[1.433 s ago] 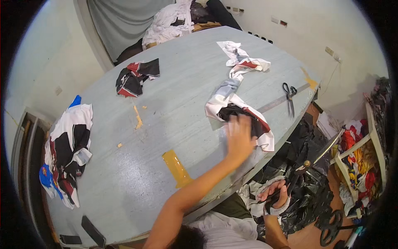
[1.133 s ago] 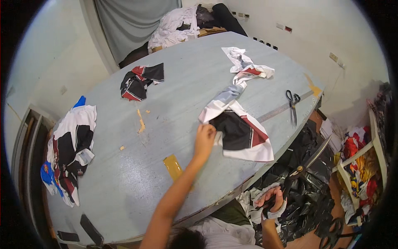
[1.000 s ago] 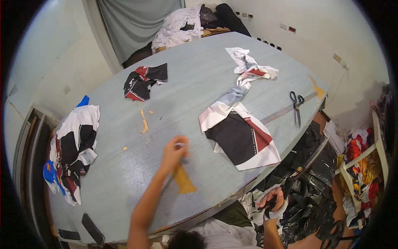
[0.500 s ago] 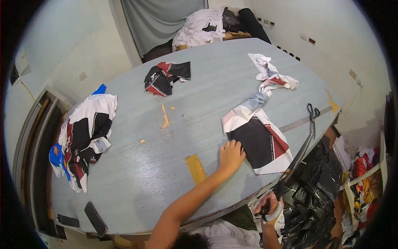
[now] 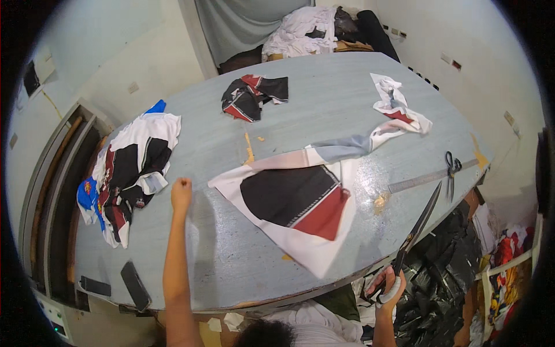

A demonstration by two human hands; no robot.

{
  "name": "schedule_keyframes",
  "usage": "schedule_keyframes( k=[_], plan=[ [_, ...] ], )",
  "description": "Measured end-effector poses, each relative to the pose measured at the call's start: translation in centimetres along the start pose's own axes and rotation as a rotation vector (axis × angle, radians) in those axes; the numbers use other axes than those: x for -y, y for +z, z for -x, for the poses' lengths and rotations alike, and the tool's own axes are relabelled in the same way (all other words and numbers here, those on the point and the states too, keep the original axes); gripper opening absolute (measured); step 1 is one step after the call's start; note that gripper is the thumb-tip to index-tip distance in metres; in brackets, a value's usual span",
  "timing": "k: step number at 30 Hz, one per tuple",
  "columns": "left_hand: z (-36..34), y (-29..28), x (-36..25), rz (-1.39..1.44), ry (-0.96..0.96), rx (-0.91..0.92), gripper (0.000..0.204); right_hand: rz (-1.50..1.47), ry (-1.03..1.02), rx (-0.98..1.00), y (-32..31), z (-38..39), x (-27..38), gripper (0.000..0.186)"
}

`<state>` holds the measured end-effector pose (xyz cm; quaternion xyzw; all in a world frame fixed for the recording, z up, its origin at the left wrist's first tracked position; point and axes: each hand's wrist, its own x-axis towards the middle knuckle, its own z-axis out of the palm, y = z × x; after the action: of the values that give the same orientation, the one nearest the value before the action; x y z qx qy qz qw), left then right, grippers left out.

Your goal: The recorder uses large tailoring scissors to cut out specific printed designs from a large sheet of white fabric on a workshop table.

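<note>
My left hand (image 5: 180,194) is closed left of the white fabric with black and red panels (image 5: 289,199); whatever it may hold is hidden. This fabric lies spread across the table's middle, joined to or overlapping a twisted white and grey strip (image 5: 338,147). My right hand (image 5: 387,289) grips large scissors (image 5: 419,225) at the near right edge, blades pointing up and away. A second black pair of scissors (image 5: 450,179) rests on a metal ruler (image 5: 416,180) to the right.
On the table (image 5: 208,266) lie a mixed fabric pile (image 5: 127,168), a black-red bundle (image 5: 248,98) and two dark flat objects (image 5: 136,286). Rolls (image 5: 52,214) stand along the left. Black plastic (image 5: 428,277) and a rack of colourful cloth (image 5: 509,266) are at the right.
My left hand has moved left, and the black-panelled fabric now reaches farther left, spread wider and turned. The view has shifted. My right hand still grips the scissors.
</note>
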<state>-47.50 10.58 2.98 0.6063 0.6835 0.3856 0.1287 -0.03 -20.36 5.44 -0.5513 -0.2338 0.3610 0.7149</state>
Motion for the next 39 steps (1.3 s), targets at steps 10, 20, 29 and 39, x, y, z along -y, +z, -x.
schedule_keyframes(
  k=[10, 20, 29, 39],
  plan=[
    [18.6, 15.4, -21.8, -0.173, 0.784, 0.515, 0.083, 0.058, 0.085, 0.186, 0.5, -0.1, 0.5, 0.025],
    [21.4, 4.9, -15.2, -0.318, 0.855, 0.802, 0.043, 1.085, -0.083, 0.046, -3.1, -7.8, 1.5, 0.032],
    [14.9, -2.6, -12.9, 0.139, 0.362, 0.956, 0.029, 1.710, -0.216, -0.065, -1.0, -12.9, 2.6, 0.037],
    [3.4, -0.1, -0.2, -0.512, 0.278, -0.119, 0.036, 1.073, -1.069, 0.748, 9.5, -15.1, 0.3, 0.028]
  ],
)
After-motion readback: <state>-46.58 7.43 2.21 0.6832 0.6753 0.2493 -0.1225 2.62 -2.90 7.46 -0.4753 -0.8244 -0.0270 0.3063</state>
